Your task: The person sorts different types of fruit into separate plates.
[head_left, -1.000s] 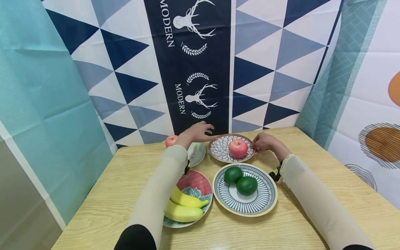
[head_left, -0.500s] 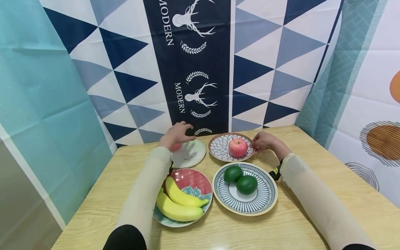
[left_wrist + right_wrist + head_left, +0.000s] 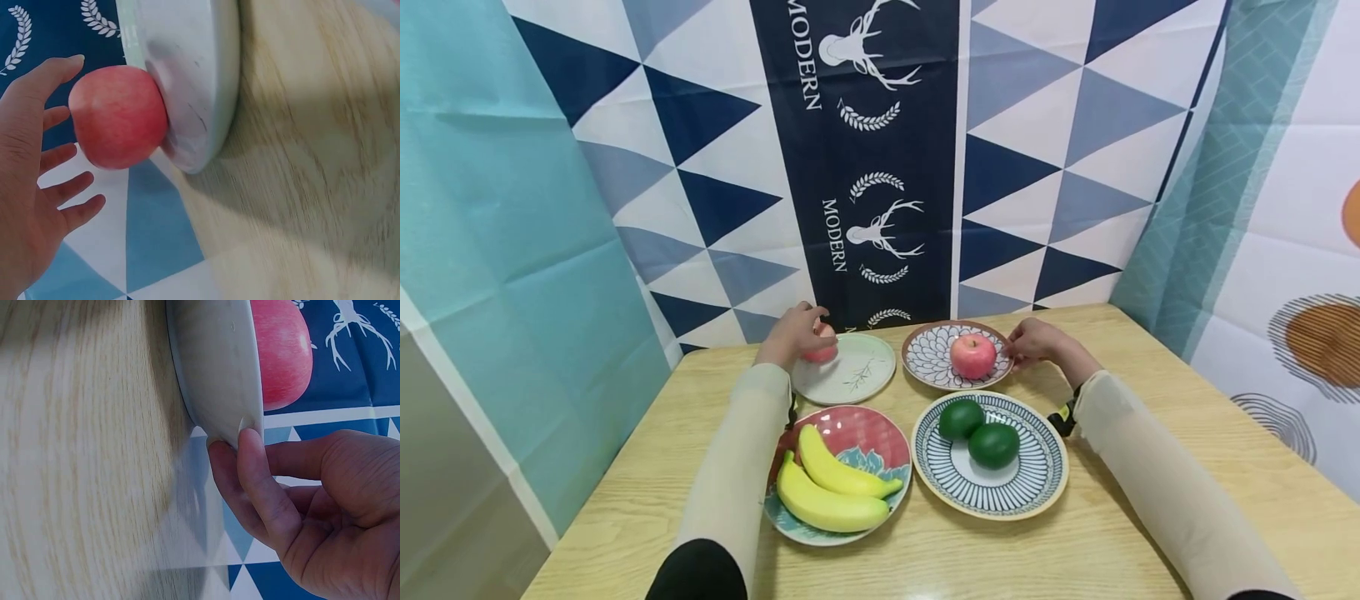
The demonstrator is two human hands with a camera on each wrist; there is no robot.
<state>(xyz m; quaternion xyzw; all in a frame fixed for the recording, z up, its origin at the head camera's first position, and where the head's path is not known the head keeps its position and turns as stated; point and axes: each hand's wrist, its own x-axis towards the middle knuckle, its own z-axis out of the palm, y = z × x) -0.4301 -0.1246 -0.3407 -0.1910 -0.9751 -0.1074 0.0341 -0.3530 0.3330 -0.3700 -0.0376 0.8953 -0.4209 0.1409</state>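
My left hand point(image 3: 790, 337) is at a red apple point(image 3: 823, 343) on the left side of a pale green plate point(image 3: 856, 375) with a twig drawing. In the left wrist view its thumb and fingers are spread behind the apple, with a visible gap between them and the fruit. My right hand point(image 3: 1037, 342) pinches the right rim of a brown-rimmed plate point(image 3: 925, 362) with a petal pattern, thumb on one side and fingertips beneath in the right wrist view. A second red apple point(image 3: 973, 356) sits on that plate.
Nearer me, a red and teal plate point(image 3: 872, 433) bears two bananas point(image 3: 835, 504), partly beside my left sleeve. To its right, a blue-striped plate point(image 3: 1037, 467) carries two green avocados point(image 3: 993, 445). A patterned curtain point(image 3: 880, 150) hangs behind the wooden table point(image 3: 970, 558).
My left hand has moved left from beside the brown-rimmed plate to the apple on the pale green plate, uncovering that plate and the bananas. My right hand keeps its pinch on the rim.
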